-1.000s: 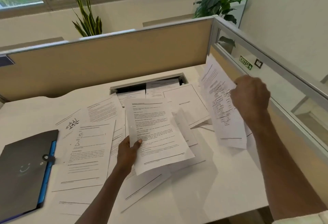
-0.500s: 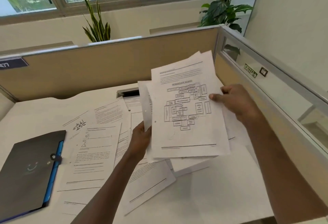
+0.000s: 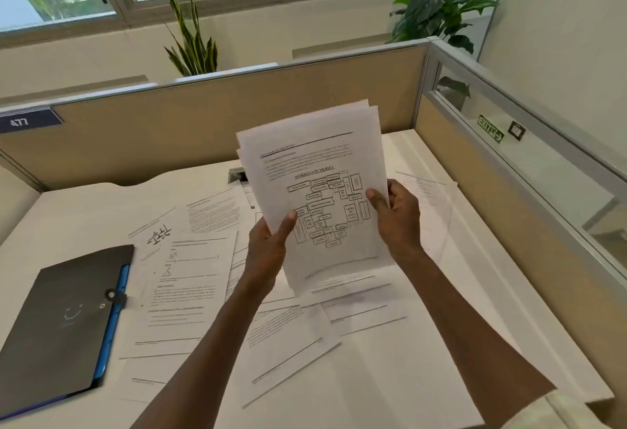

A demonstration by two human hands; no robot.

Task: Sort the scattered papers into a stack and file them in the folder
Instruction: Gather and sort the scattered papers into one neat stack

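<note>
Both hands hold a small stack of papers (image 3: 315, 163) upright above the desk; its top sheet shows a workflow diagram. My left hand (image 3: 268, 245) grips the stack's left edge, thumb on the front. My right hand (image 3: 397, 214) grips the right edge the same way. Several loose sheets (image 3: 190, 289) lie scattered on the white desk (image 3: 424, 360) under and around my arms. A dark folder (image 3: 64, 323) with a blue spine and a button clasp lies closed at the left.
Tan cubicle partitions (image 3: 169, 130) wall the desk at the back and right, with a glass panel (image 3: 529, 157) on the right. A cable slot (image 3: 237, 174) opens at the desk's back. Plants stand behind the partition.
The right hand brought its diagram sheet onto the left hand's papers. Both hands then raised the joined stack upright and squared it, each gripping one side.
</note>
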